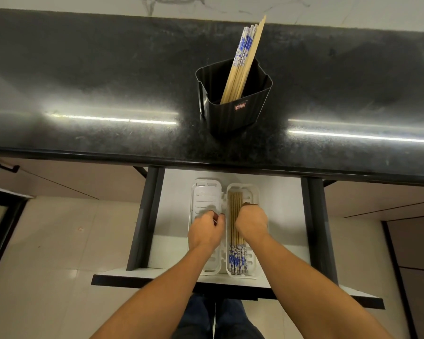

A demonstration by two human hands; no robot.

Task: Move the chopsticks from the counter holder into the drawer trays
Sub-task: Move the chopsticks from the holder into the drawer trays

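A black holder (238, 113) stands on the dark counter with several chopsticks (242, 62) leaning in it, their blue-and-white ends up. Below, the open drawer holds two white trays side by side. The right tray (253, 192) has several chopsticks (236, 255) lying lengthwise, patterned ends toward me. The left tray (206, 192) shows only its slotted bottom. My left hand (206, 231) rests over the left tray with fingers curled near the divide between the trays. My right hand (251, 221) is closed over the chopsticks in the right tray; whether it grips them is hidden.
The black granite counter (108, 94) runs across the view, its front edge overhanging the back of the drawer (284, 204). Dark drawer rails flank both sides. The drawer's front panel (132, 281) lies near my legs. Pale floor tiles lie to the left.
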